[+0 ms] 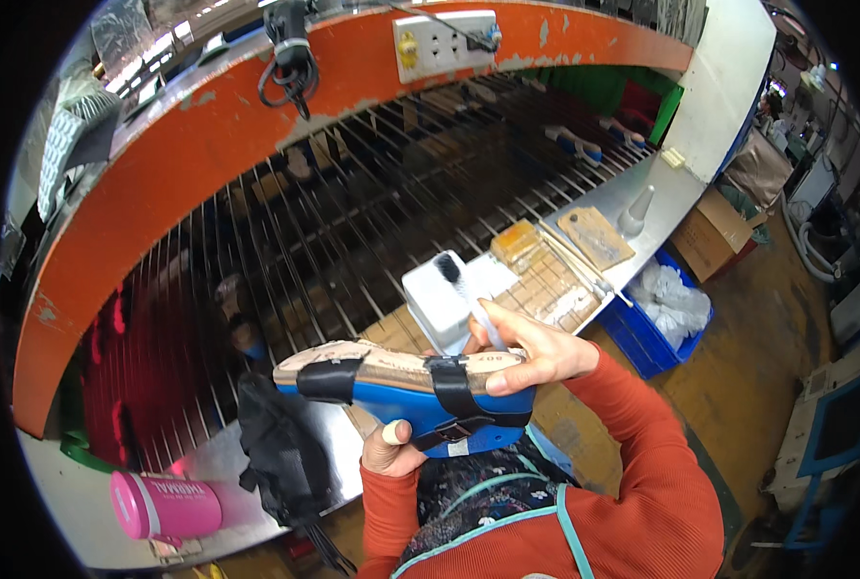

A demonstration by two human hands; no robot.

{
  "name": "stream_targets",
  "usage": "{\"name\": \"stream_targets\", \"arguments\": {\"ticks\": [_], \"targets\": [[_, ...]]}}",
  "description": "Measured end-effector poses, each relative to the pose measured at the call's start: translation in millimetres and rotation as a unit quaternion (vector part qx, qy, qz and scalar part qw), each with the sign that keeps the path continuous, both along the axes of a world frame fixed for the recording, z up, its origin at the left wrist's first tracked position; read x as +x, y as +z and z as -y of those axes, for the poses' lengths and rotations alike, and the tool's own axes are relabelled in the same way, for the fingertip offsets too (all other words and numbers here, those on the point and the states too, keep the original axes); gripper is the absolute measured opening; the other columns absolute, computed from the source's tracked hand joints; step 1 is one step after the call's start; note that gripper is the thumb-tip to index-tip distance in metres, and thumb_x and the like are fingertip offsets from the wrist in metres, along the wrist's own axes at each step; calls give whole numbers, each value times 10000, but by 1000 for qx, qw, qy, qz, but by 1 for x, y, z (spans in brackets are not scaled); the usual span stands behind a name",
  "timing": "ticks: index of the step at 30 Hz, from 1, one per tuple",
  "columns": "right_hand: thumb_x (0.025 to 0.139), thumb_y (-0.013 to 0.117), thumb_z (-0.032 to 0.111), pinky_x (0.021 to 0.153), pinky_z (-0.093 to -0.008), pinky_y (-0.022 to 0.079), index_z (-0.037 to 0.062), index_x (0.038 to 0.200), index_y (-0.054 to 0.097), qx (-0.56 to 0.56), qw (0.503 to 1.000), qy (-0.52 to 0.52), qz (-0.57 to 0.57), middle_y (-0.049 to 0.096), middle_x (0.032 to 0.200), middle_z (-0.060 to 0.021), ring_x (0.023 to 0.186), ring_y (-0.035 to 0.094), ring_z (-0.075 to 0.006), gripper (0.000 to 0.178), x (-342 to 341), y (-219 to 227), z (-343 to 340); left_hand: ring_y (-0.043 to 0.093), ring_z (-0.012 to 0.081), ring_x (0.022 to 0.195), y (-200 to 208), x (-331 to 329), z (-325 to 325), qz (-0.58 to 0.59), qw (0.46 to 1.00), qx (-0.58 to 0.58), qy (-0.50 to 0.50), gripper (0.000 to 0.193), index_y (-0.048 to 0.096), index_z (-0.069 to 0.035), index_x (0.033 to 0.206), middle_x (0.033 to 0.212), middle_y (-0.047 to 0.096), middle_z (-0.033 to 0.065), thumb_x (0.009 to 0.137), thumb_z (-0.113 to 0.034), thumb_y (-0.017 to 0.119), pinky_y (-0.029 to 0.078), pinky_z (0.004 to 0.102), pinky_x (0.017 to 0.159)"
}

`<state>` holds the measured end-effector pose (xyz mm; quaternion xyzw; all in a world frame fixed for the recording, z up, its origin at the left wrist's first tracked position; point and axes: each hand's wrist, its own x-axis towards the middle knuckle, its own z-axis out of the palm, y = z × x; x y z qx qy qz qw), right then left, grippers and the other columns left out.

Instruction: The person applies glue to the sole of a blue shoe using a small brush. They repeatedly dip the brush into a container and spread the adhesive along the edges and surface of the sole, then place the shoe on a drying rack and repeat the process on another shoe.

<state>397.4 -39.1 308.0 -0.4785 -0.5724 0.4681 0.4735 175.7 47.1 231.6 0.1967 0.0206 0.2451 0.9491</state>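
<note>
Near 6 o'clock I have the black-strapped sandal [403, 371] on its blue last [391, 401], tan underside up, toe toward 9 o'clock. My right grip [543, 353] closes on a white-handled brush [479, 313], its thumb pressing the heel; my left grip [391, 454] sits below, fingers too hidden to tell how closed. The straps look fitted; I can't tell whether the underside is coated, and an outsole seems left to add.

Good light reaches my right hand [543, 354], while the rack [285, 236] beyond sinks into deep shadow, glowing red at its left end. White glare burns at upper left; sheen brightens the metal ledge [343, 458]. The fisheye bows the orange beam [189, 145] and blackens the corners.
</note>
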Motion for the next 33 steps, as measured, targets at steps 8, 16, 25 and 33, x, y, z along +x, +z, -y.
{"name": "stream_targets", "arguments": {"ticks": [8, 16, 25, 33], "targets": [[964, 580, 269, 669, -342, 414, 80, 954, 623, 45, 940, -253, 224, 557, 760, -66, 690, 566, -188, 194, 24, -69, 60, 410, 321, 1333, -19, -21, 14, -50, 975, 132, 171, 1113, 273, -78, 1481, 1460, 397, 139, 598, -283, 918, 343, 506, 1126], [857, 678, 191, 714, -380, 276, 168, 873, 681, 75, 777, -364, 508, 534, 712, -22, 659, 533, -216, 28, 20, -116, 48, 349, 363, 1368, 40, -62, 7, -50, 852, 246, 460, 1285, 134, -90, 1504, 1472, 332, 170, 558, -454, 924, 323, 564, 1123], [797, 720, 209, 739, -396, 302, 184, 829, 698, 156, 698, -353, 604, 549, 760, -9, 713, 540, -207, 45, 18, -128, 30, 331, 331, 1394, 27, -83, 9, -56, 750, 290, 592, 1110, 263, -89, 1501, 1518, 337, 125, 627, -325, 906, 246, 526, 1164], [856, 686, 268, 774, -406, 310, 126, 812, 720, 11, 820, -336, 463, 658, 736, -56, 655, 589, -247, 152, 32, -130, 39, 359, 352, 1372, -4, -100, -6, -273, 511, 452, 678, 856, 371, -47, 1427, 1498, 372, 149, 742, -288, 823, 264, 503, 1147]]}}
